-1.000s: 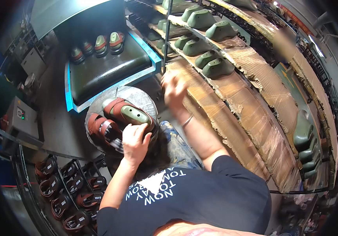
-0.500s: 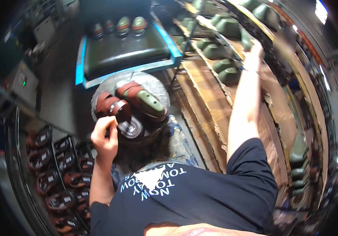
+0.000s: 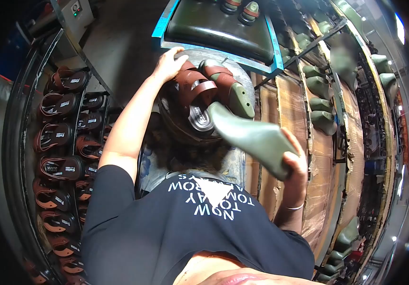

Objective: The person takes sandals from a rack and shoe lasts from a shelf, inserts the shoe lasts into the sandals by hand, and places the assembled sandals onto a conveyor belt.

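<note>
My right hand [image 3: 296,164] is wrapped round the heel end of a green shoe last [image 3: 254,135]. The toe of that last points at the opening of an empty brown strapped sandal [image 3: 199,97] on the round stand [image 3: 238,61]. My left hand [image 3: 170,65] rests at the far left side of this sandal, its fingers bent against the straps, closed on it. Beside it on the stand, to the right, lies a second sandal [image 3: 221,80] with a green last [image 3: 240,100] inside its straps.
Beyond the stand is a blue-edged conveyor [image 3: 219,28] carrying sandals on lasts [image 3: 249,13]. Cardboard-lined shelves with green lasts [image 3: 322,118] stand at the right. A rack of brown sandals [image 3: 62,167] fills the left side.
My right hand has come back from the shelves with a green last and brought it over to the stand. My left hand has moved to the empty sandal's far side. The view has shifted.
</note>
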Tool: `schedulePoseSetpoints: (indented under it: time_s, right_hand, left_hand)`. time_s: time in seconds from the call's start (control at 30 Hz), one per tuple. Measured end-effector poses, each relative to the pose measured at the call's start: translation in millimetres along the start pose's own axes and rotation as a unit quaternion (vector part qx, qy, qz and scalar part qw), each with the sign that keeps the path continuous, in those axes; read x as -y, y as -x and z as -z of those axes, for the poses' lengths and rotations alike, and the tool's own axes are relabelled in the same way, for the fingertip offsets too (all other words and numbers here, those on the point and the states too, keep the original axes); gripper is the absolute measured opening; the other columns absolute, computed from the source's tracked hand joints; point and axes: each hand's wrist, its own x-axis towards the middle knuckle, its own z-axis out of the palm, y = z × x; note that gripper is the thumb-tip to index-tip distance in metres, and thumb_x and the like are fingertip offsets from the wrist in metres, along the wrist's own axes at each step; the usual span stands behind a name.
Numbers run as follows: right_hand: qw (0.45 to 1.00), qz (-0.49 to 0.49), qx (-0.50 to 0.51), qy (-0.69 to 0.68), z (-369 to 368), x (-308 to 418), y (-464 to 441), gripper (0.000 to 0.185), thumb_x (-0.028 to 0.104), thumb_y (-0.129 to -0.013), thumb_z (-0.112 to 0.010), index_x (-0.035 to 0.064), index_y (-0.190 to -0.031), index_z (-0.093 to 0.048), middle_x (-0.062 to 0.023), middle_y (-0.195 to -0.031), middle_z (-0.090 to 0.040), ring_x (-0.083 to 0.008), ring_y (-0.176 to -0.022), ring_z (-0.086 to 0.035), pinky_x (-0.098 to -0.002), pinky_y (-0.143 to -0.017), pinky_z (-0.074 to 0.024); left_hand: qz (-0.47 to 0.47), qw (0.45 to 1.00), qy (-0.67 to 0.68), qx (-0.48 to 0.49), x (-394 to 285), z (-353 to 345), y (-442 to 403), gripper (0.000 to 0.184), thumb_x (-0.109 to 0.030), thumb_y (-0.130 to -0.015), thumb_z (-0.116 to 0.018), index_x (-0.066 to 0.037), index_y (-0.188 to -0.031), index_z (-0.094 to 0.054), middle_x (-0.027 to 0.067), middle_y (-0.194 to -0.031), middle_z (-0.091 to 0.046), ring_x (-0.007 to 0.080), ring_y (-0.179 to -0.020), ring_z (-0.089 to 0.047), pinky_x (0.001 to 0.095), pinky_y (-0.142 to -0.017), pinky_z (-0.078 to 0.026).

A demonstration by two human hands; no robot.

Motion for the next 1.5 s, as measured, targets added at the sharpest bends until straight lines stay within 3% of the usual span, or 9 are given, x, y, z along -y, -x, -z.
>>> schedulePoseSetpoints:
  time_s: [0.23,0.3,0.53,0.7,0.87,0.97,1.1,1.23,1.5]
  right_hand:
    - [0.982,0.136,0.026,0.126,-115.1,-67.7,-53.4,0.07,0.004,-0.087,-0.075,-0.0011,-0.15,-0.046,-0.0205,-0.144,-0.056,-0.0275,-0.134,-0.054,-0.0395,-0.114,-0.0399]
    - [0.873,0.366,-0.01,0.323,-135.1,-118.8,-92.7,0.069,0.006,-0.089,-0.073,-0.0013,-0.15,-0.043,-0.0248,-0.153,-0.046,-0.0352,-0.142,-0.047,-0.0425,-0.118,-0.0351]
    - [0.922,0.325,0.035,0.207,-136.5,-122.1,-115.9,0.058,0.029,-0.097,-0.059,-0.0037,-0.144,-0.052,-0.0246,-0.155,-0.044,-0.0379,-0.147,-0.038,-0.0456,-0.123,-0.026]
    - [0.945,0.312,0.007,0.101,-139.3,-124.0,-123.8,0.048,0.036,-0.106,-0.047,-0.0028,-0.127,-0.064,-0.0098,-0.111,-0.067,-0.0207,-0.104,-0.063,-0.033,-0.089,-0.0511]
    - [0.92,0.361,-0.053,0.143,-138.3,-141.1,-113.8,0.038,0.029,-0.104,-0.048,-0.0017,-0.108,-0.07,0.0019,-0.081,-0.055,-0.0088,-0.071,-0.044,-0.0234,-0.065,-0.035]
    - [0.868,0.432,-0.061,0.237,-119.8,-128.2,-92.0,0.018,0.011,-0.096,-0.063,-0.0032,-0.103,-0.069,-0.0141,-0.1,-0.069,-0.0303,-0.097,-0.065,-0.042,-0.098,-0.0491]
    - [0.826,0.39,-0.054,0.404,-92.0,-96.2,-73.0,0.033,0.014,-0.085,-0.079,0.0035,-0.115,-0.071,-0.0236,-0.147,-0.05,-0.0417,-0.138,-0.046,-0.0509,-0.117,-0.0341]
    - [0.783,0.364,-0.105,0.493,-103.5,-112.3,-107.7,0.069,0.031,-0.069,-0.094,0.0068,-0.127,-0.065,-0.0285,-0.156,-0.035,-0.0487,-0.146,-0.028,-0.0588,-0.12,-0.0257]
    - [0.739,0.467,-0.158,0.46,-143.5,-119.8,-308.8,0.058,0.032,-0.072,-0.091,0.012,-0.122,-0.069,-0.0303,-0.149,-0.043,-0.0451,-0.136,-0.044,-0.0523,-0.115,-0.036]
  left_hand:
    - [0.021,0.995,0.089,0.033,-1.4,-11.1,23.6,0.046,-0.042,-0.1,-0.059,-0.004,-0.125,-0.068,0.0177,-0.123,-0.07,0.0309,-0.117,-0.066,0.0386,-0.101,-0.049]
    - [-0.014,0.998,0.051,-0.022,-22.8,-14.7,44.8,0.047,-0.04,-0.1,-0.058,-0.002,-0.126,-0.066,0.0195,-0.126,-0.068,0.0315,-0.12,-0.065,0.0381,-0.104,-0.049]
    - [-0.119,0.985,0.112,0.048,-112.8,38.7,125.3,0.045,-0.031,-0.09,-0.074,-0.001,-0.123,-0.065,0.0191,-0.126,-0.063,0.0328,-0.12,-0.062,0.0421,-0.107,-0.047]
    - [-0.224,0.974,0.013,-0.016,-145.3,21.2,185.4,0.034,-0.015,-0.074,-0.08,-0.009,-0.105,-0.065,0.0118,-0.114,-0.057,0.0347,-0.114,-0.055,0.0449,-0.101,-0.045]
    - [-0.327,0.942,-0.023,-0.068,-112.2,-8.1,217.3,0.028,-0.011,-0.078,-0.077,-0.01,-0.102,-0.063,0.0074,-0.101,-0.055,0.0286,-0.101,-0.056,0.0459,-0.1,-0.045]
    - [-0.276,0.958,-0.006,-0.078,-101.1,-6.2,220.6,0.048,-0.014,-0.078,-0.08,-0.01,-0.123,-0.06,0.014,-0.123,-0.054,0.0357,-0.121,-0.053,0.0496,-0.113,-0.038]
    - [-0.091,0.991,0.101,0.007,-94.3,-5.6,204.6,0.104,-0.017,-0.066,-0.092,-0.01,-0.154,-0.037,0.0251,-0.163,-0.022,0.0457,-0.151,-0.024,0.0485,-0.123,-0.03]
    - [-0.107,0.99,0.079,0.037,-80.2,-18.5,154.9,0.098,-0.02,-0.073,-0.089,-0.012,-0.155,-0.037,0.0234,-0.166,-0.02,0.0409,-0.151,-0.029,0.0463,-0.122,-0.034]
    - [-0.162,0.984,0.07,0.0,-104.0,17.4,100.8,0.067,-0.014,-0.082,-0.079,0.0,-0.142,-0.053,0.0258,-0.149,-0.049,0.0394,-0.143,-0.044,0.0453,-0.119,-0.037]
